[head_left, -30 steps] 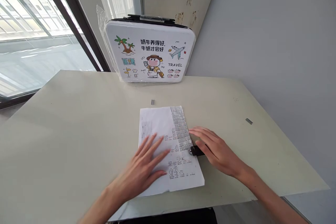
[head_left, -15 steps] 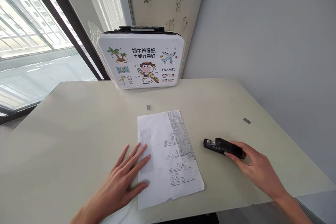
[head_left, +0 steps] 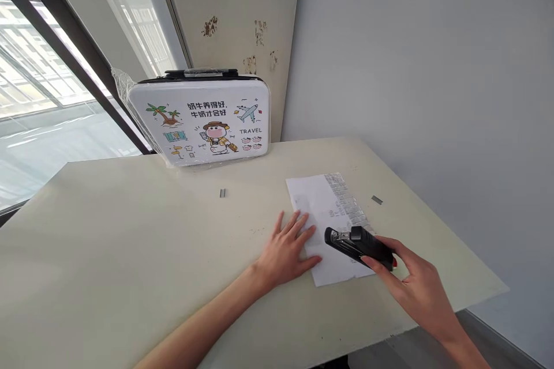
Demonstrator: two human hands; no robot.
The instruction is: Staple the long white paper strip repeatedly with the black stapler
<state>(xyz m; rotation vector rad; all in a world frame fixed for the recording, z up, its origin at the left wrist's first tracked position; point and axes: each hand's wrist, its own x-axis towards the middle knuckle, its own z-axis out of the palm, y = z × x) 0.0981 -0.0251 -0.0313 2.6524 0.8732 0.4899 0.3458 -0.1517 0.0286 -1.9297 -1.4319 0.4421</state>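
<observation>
My left hand [head_left: 291, 247] lies flat with spread fingers on the left edge of a white printed paper [head_left: 318, 202]. Rows of staples [head_left: 346, 199] cover the paper's upper right side. In my right hand [head_left: 413, 279] is a black stapler [head_left: 361, 245], gripped at its rear end between thumb and fingers. Its jaws point left, and it appears above the lower right part of the paper, hiding some of the print and staples there. Whether it touches the paper I cannot tell.
A white cartoon-printed case [head_left: 199, 124] in clear plastic stands at the table's back edge. One short staple strip [head_left: 222, 192] lies left of the paper, another staple strip [head_left: 377, 199] to its right. A wall [head_left: 411, 69] borders the table [head_left: 130, 242] on the right.
The paper has slid right and away across the table under my left hand. The stapler, formerly beside the paper, now appears over it. The camera view has turned slightly.
</observation>
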